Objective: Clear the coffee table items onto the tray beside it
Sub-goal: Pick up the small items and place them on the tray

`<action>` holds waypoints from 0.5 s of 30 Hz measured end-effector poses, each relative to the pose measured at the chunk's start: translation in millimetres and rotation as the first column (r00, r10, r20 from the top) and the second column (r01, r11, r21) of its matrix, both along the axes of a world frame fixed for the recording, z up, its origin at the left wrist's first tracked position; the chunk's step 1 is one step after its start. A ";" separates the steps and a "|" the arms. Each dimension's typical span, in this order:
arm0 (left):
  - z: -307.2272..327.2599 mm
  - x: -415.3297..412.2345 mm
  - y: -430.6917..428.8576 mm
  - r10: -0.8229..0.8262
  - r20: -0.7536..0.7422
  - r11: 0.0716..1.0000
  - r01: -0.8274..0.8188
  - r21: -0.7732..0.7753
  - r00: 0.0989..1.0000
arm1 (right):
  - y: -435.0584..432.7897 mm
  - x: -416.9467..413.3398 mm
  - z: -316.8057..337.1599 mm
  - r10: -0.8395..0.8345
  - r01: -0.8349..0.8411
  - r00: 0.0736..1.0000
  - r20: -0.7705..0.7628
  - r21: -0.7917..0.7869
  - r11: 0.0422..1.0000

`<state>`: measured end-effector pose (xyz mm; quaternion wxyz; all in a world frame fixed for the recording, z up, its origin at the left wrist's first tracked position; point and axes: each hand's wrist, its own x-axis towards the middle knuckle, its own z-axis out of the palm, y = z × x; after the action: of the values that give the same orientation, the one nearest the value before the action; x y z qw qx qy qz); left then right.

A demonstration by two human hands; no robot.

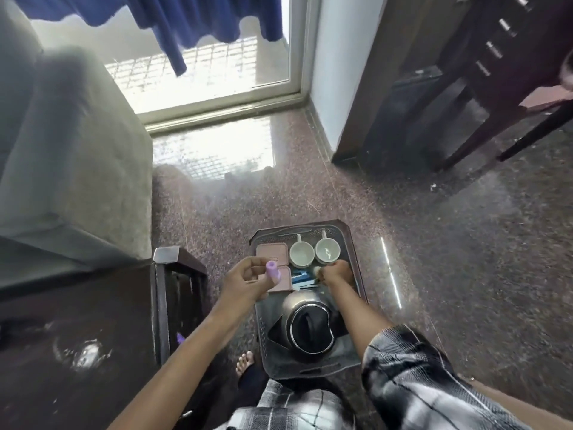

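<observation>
A dark rectangular tray (356, 243) lies on the floor beside the dark coffee table (77, 321). On it stand two white cups (301, 253) (327, 250), two pink square coasters (270, 252), a blue-and-white flat item (302, 279) and a steel kettle (307, 325) with a black lid. My left hand (245, 282) hovers over the tray's left edge and grips a small purple cylinder (273, 271). My right hand (336, 273) is low over the tray just below the right cup, pinching a small pale object (317, 270).
A grey sofa (68, 150) fills the left. A glass door with a blue curtain (186, 29) is ahead. Dark wooden furniture (465, 88) stands at the back right. My bare foot (245, 363) is on the speckled floor between table and tray.
</observation>
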<state>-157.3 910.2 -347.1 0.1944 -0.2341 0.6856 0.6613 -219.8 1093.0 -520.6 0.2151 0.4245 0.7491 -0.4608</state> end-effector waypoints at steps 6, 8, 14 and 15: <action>-0.4 9.0 -1.1 0.099 0.041 0.995 -0.098 -0.024 0.994 | -0.3 -7.3 -46.8 0.016 -0.018 0.995 0.099 0.019 1.000; -3.3 11.7 -2.5 0.104 0.051 0.994 -0.102 -0.034 0.993 | -3.6 -6.6 -44.9 0.009 -0.009 0.994 0.107 -0.001 1.000; -10.8 11.4 -0.9 0.116 0.060 0.993 -0.115 -0.025 0.991 | 3.6 -7.5 -18.4 -0.279 0.283 0.959 0.050 -0.177 0.943; -12.5 10.6 -0.4 0.113 0.061 0.993 -0.110 -0.036 0.992 | 7.3 -5.9 -2.6 -0.336 0.336 0.941 0.042 -0.245 0.909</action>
<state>-146.8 909.7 -359.7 0.1749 -0.2960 0.6758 0.6520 -225.7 1100.3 -523.1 0.1838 0.5166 0.6013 -0.5812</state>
